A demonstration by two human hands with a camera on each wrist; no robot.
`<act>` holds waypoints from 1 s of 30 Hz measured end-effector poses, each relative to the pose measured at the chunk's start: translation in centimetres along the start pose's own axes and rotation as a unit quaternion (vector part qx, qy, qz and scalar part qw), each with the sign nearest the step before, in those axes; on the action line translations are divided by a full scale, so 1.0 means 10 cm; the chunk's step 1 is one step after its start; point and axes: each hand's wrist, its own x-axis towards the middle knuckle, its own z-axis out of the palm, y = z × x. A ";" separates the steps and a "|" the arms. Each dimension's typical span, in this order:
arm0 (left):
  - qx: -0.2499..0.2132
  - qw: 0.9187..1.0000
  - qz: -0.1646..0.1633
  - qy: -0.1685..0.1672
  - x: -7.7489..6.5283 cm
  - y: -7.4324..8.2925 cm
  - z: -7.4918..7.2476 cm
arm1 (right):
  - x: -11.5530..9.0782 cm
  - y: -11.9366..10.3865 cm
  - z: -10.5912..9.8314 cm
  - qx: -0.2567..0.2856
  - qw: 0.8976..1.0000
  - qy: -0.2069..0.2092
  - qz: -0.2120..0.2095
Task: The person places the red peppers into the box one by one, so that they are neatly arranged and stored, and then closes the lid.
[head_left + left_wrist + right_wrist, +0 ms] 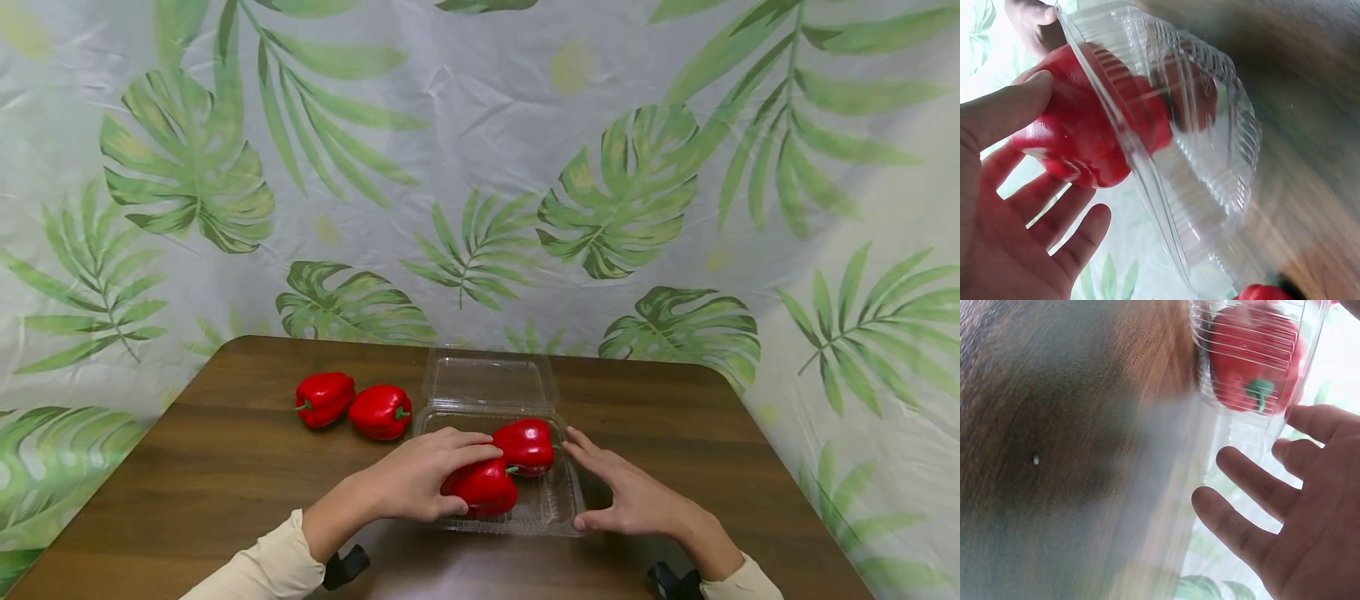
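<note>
A clear plastic clamshell box (pixel 547 515) lies with its lid (pixel 489 382) folded back, away from me. My left hand (pixel 420 477) grips a red bell pepper (pixel 486 493) over the box's near left part, thumb on one side and fingers on the other. In the left wrist view, this pepper (pixel 1063 119) sits partly below the box rim. Another red bell pepper (pixel 525 443) is in the box behind it, green stem pointing right. My right hand (pixel 633 492) is at the box's right side with fingers spread and holds nothing; its fingertips are at the rim.
Two more red bell peppers (pixel 324 400) (pixel 381 412) lie side by side on the brown wooden table (pixel 247 467), left of the box. Behind the table's far edge hangs a leaf-patterned cloth (pixel 480 150).
</note>
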 end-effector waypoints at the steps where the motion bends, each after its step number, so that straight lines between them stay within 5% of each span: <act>1: -0.002 1.000 -0.001 -0.002 0.01 0.01 0.01 | 0.00 0.00 0.00 0.000 1.000 0.001 0.000; 30: -0.020 1.000 0.008 -0.011 0.33 0.16 0.25 | 0.01 0.03 0.02 0.028 1.000 -0.003 0.008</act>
